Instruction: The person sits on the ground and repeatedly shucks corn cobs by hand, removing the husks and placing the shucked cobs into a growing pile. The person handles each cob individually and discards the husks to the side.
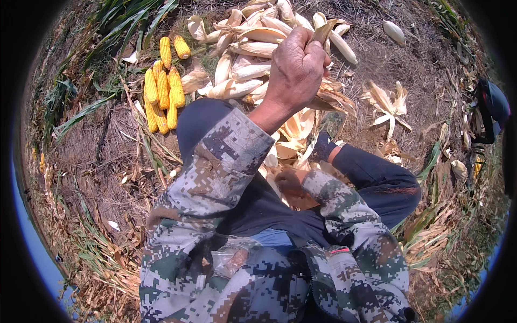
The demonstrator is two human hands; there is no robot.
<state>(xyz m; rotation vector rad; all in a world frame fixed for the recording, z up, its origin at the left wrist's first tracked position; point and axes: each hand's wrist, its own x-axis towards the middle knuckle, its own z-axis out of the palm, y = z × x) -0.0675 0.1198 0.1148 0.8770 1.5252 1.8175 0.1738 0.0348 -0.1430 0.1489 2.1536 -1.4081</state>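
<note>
My left hand (297, 70) is raised in a fist, shut on a strip of dry corn husk (324, 32) that sticks out above the thumb. Brownish husk leaves (333, 97) show just below that fist; whether they join the held strip is unclear. Low between my legs, my right hand (291, 178) lies in shadow against loose pale husks (297, 135); its fingers are partly hidden, and its grip does not show. Beyond my left hand lies a heap of ears in pale husks (254, 48). Husked yellow corn ears (162, 87) are piled to its left.
My bent legs (375, 181) frame the loose husks. An opened husk (388, 105) lies on the soil at right, with a single unhusked ear (394, 32) farther back. Green corn leaves (133, 20) lie at upper left, dry stalks (149, 141) beside my left knee. A dark object (490, 109) stands at far right.
</note>
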